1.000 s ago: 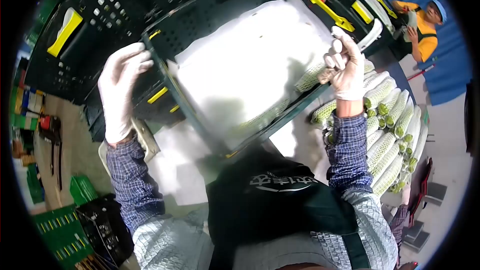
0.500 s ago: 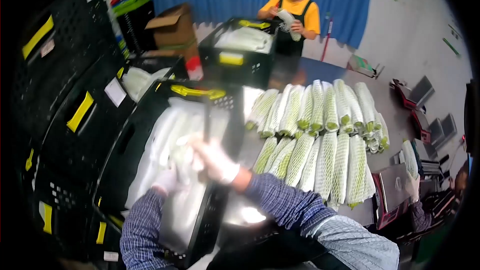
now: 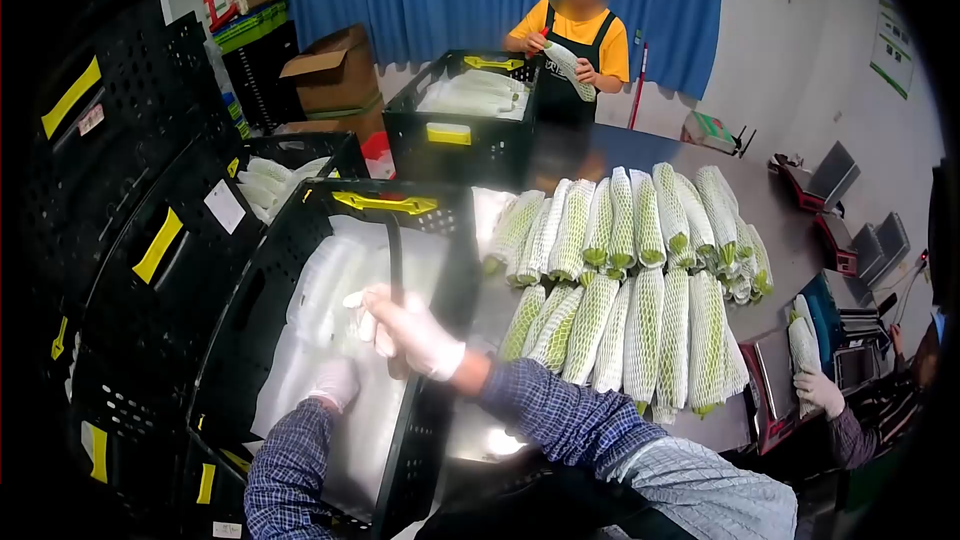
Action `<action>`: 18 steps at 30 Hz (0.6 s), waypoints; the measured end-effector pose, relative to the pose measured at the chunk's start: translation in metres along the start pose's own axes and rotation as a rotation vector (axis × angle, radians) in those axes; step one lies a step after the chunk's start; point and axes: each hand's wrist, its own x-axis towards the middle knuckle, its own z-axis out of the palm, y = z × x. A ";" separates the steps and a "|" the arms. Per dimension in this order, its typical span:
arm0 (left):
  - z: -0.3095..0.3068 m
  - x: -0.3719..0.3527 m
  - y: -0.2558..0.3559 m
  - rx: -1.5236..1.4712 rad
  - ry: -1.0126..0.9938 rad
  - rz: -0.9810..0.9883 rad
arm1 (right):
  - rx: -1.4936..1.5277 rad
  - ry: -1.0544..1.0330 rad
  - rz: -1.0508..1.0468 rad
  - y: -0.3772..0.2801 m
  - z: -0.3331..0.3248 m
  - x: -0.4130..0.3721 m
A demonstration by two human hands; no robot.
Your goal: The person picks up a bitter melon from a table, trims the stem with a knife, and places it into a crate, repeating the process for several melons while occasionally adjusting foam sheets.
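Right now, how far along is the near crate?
Looks done: white sheeting in the near crate, with pale long shapes on or under it.
In hand: left hand reaches in, right hand hovers above; grip unclear.
Likely left: two rows of netted vegetables on the table.

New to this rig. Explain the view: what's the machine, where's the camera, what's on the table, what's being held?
No machine: these are a person's own gloved hands, seen from a camera on their head, facing forward and down. The left hand reaches into a dark crate with white lining; the right hand is above it, by a dark curved strip. I can't tell whether either holds anything. On the grey table beside it lie rows of green produce in white nets. Across from them, a co-worker holds a netted piece.
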 end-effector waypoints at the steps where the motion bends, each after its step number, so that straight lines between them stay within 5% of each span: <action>1: 0.003 0.000 0.001 -0.017 0.047 -0.060 | -0.012 0.002 0.001 0.001 0.000 -0.001; 6: -0.010 -0.004 0.002 -0.068 0.040 -0.277 | -0.056 0.007 0.002 0.001 0.000 -0.001; 17: -0.022 -0.014 0.001 -0.200 0.086 -0.266 | -0.099 0.042 -0.027 0.007 0.000 0.003; 18: -0.024 -0.013 -0.003 -0.058 0.279 -0.150 | -0.091 0.050 -0.036 0.007 0.002 0.004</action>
